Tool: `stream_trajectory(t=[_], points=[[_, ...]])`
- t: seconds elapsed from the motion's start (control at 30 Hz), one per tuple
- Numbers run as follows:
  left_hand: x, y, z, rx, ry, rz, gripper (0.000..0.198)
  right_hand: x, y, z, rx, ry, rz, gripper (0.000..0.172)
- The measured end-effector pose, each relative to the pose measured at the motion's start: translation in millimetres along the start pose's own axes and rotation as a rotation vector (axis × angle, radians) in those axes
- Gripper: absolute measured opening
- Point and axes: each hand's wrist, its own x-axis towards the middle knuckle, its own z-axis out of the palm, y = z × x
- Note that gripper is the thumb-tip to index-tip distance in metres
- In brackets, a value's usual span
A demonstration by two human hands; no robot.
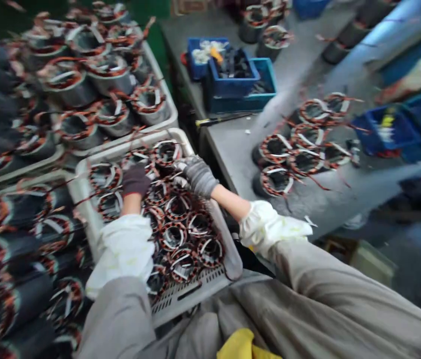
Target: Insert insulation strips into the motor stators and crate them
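Copper-wound motor stators (180, 224) fill the white plastic crate (135, 137) under my two hands, packed so closely that many are partly hidden by their neighbours. My left hand (134, 180), in a dark maroon glove, sits among them near the crate's upper left; its fingers are buried, so I can't tell whether that grip is apart or clamped on something. My right hand (199, 177), in a grey glove, lies on the stators near the crate's far end, its fingertips blurred and partly hidden, so I can't tell about that grip either. White oversleeves (124, 254) cover my forearms. More stators (68, 80) sit in crates along the left of the frame, cut off by its edges. At upper right, a grey metal tabletop (228, 154) holds another cluster of stators (307, 144), blue bins (232, 85) with contents I can't make out, and a screwdriver (225, 118).
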Motion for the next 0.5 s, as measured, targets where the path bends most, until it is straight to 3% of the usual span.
stream_trajectory(t=[0.07, 0.13, 0.2, 0.27, 0.4, 0.5], points=[[-17, 14, 3.9, -0.008, 0.124, -0.054, 0.064, -76, 32, -22, 0.03, 0.217, 0.165, 0.045], [-39, 42, 7.8, -0.096, 0.291, -0.013, 0.054, -147, 68, -40, -0.035, 0.388, 0.492, 0.047], [-62, 90, 10.3, -0.219, 0.424, 0.136, 0.046, -200, 98, -47, -0.077, 0.348, 0.679, 0.052], [-76, 157, 11.7, -0.281, 0.454, 0.338, 0.041, -232, 116, -47, -0.078, 0.168, 0.678, 0.06], [-73, 308, 15.5, -0.153, 0.244, 0.69, 0.049, -277, 118, -38, -0.013, -0.125, 0.54, 0.064], [-56, 394, 29.1, 0.01, 0.03, 0.806, 0.062, -331, 113, -31, 0.081, -0.182, 0.47, 0.047]])
